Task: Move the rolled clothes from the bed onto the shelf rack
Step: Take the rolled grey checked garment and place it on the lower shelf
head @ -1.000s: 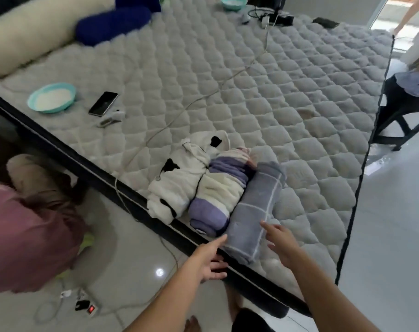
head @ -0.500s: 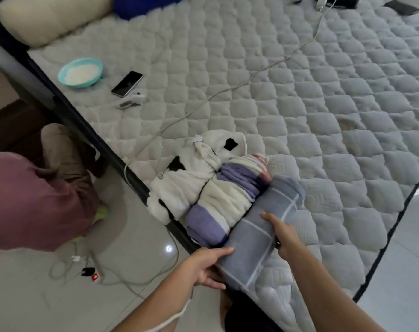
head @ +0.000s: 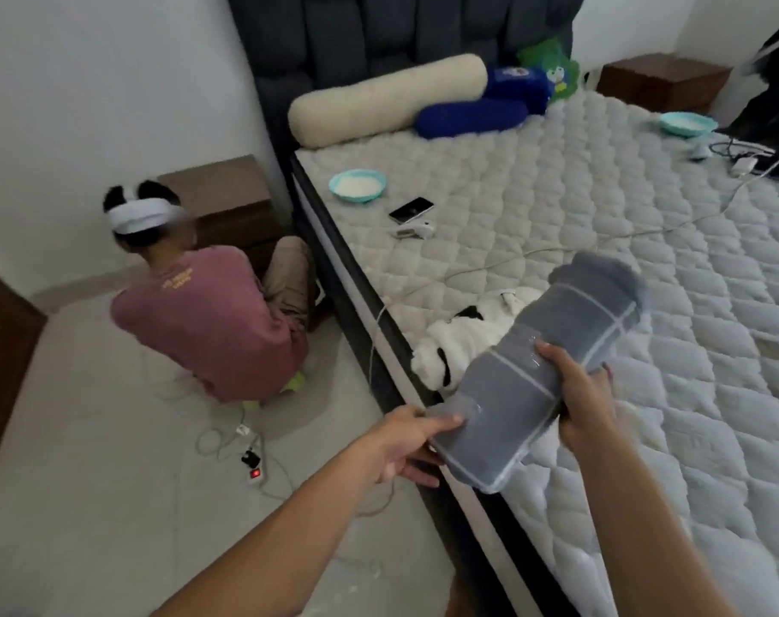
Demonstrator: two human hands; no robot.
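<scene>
A: What is taking up most of the view?

B: A wide bed with a white quilted mattress (head: 601, 242) and a dark padded headboard (head: 378, 33) is filling the right side. Beside it, a person in a maroon long-sleeved top (head: 209, 322) is crouching on the pale tiled floor (head: 89, 438), facing a brown wooden nightstand (head: 227, 202).

A: And on the mattress?

B: A long cream bolster pillow (head: 378, 100) is lying near the headboard, touching a dark blue plush cushion (head: 472, 118). A white rolled garment with black patches (head: 458, 336) is sitting near the bed's edge.

A: Where is the roll being handled?

B: The grey rolled cloth with pale grid lines (head: 552, 362) is being held tilted in the air above the mattress edge, partly covering the white roll.

A: How are the hands gripping it?

B: The left hand (head: 405, 443) is pinching the near lower end, thumb on top and fingers curled beneath. The right hand (head: 579, 394) is wrapping around the roll's middle from the right, fingers closed over the fabric.

A: Anything smaller?

B: A teal bowl with white contents (head: 357, 185) is resting near a black phone (head: 411, 210); a second teal bowl (head: 688, 123) is sitting at the far side. A thin white cable (head: 556, 250) is trailing across the quilting, and a white power strip with a red light (head: 256, 472) is lying on the floor.
</scene>
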